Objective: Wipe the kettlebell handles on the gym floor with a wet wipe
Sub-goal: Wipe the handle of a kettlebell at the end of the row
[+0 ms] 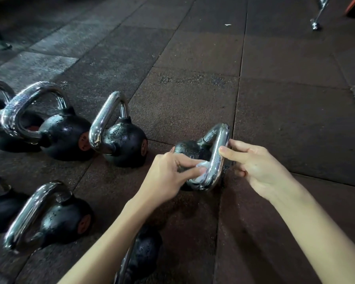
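Kettlebell stock, recorded on dark rubber floor tiles (pixel 275 109). Item in work: a small kettlebell (pixel 190 149) with a black ball sat between the two hands, its chrome handle (pixel 216 154) turned toward the right hand. The left hand (pixel 170 177) had thumb and fingers curled, pinching a crumpled white wet wipe (pixel 202 167) against the inner face of the handle's lower bend. The right hand (pixel 254 167) pinched the handle's upper stretch between thumb and forefinger from the outer side; its other fingers were loosely curled below. Left of the left hand stood a medium kettlebell (pixel 123 144) and, past it, a larger kettlebell (pixel 64 136). A near kettlebell (pixel 57 220) stood left of the left forearm, and a half-hidden kettlebell (pixel 143 255) sat under that forearm. Far beyond the right hand was a chrome bar (pixel 318 15).
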Tool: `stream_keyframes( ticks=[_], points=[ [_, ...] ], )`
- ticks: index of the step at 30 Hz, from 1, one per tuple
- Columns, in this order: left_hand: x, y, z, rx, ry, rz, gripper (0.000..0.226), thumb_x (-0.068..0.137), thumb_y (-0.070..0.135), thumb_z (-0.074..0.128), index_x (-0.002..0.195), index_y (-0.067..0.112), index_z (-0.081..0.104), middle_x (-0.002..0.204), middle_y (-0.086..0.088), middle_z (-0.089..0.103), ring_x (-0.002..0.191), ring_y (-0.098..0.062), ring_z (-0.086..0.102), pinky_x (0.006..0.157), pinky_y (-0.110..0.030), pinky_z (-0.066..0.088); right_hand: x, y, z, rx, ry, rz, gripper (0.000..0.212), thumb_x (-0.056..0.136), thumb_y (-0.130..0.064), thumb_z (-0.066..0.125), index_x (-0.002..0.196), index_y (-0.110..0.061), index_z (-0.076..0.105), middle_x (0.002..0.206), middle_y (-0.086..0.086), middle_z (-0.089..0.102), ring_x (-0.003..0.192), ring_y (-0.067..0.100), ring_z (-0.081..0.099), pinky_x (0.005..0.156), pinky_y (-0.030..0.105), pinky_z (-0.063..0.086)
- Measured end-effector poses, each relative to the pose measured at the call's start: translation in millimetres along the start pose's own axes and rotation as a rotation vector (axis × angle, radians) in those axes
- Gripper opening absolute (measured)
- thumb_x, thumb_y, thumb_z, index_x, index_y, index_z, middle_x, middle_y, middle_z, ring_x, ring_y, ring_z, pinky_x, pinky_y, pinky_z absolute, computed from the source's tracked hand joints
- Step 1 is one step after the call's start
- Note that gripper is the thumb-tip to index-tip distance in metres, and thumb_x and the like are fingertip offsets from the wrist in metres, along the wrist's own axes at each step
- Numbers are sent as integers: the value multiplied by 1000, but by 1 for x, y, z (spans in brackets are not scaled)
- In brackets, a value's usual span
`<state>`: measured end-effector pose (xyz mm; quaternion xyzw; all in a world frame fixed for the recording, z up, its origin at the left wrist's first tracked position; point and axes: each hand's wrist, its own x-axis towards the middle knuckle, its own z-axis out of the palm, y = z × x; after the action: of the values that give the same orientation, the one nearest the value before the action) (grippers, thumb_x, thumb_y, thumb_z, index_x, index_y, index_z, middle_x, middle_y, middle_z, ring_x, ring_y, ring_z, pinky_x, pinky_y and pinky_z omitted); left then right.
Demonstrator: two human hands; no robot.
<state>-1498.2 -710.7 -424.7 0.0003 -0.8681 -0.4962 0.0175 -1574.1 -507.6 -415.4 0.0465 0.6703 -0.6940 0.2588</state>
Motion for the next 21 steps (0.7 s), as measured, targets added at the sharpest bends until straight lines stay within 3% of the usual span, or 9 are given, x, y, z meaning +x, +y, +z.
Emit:
stream_keyframes(
  ticks=[3,7,11,14,18,21],
  points=[
    [-11,5,-2,-92,40,24,19,84,31,83,103,34,82,86,18,78,73,10,64,66,-11,44,1,-2,1,-36,-6,-7,31,83,-27,81,114,-25,79,105,-13,78,70,-2,55,64,28,27],
    [-23,-5,-1,-74,58,-57,25,78,41,83,103,39,81,86,26,76,77,11,65,68,-16,46,1,-2,5,-52,-2,-17,32,83,-27,81,116,-26,78,106,-14,77,58,-6,55,64,28,27],
    [-31,-16,-5,-20,19,-159,21,81,38,85,100,45,80,102,34,73,97,15,67,82,-13,50,4,0,6,-41,-13,-19,38,81,-28,83,118,-25,78,114,-10,77,69,-2,54,62,29,26],
    [-30,-17,-5,64,50,-172,30,85,35,83,94,61,73,95,45,66,86,6,69,84,-32,58,3,0,10,-34,-25,-18,48,75,-35,86,121,-27,76,118,-10,76,85,2,53,64,29,27],
    [-33,-20,-4,51,128,-203,32,87,33,82,98,61,71,94,36,72,91,7,70,85,-31,58,5,-4,17,-43,-9,-33,42,78,-33,85,118,-25,77,115,-11,77,72,0,53,63,27,29],
    [-33,-24,-4,155,156,-313,19,87,37,82,96,54,76,90,27,77,78,3,70,72,-30,55,8,-5,27,-30,37,-31,31,79,-29,86,109,-27,80,112,-7,78,62,1,46,62,26,29]
  ],
)
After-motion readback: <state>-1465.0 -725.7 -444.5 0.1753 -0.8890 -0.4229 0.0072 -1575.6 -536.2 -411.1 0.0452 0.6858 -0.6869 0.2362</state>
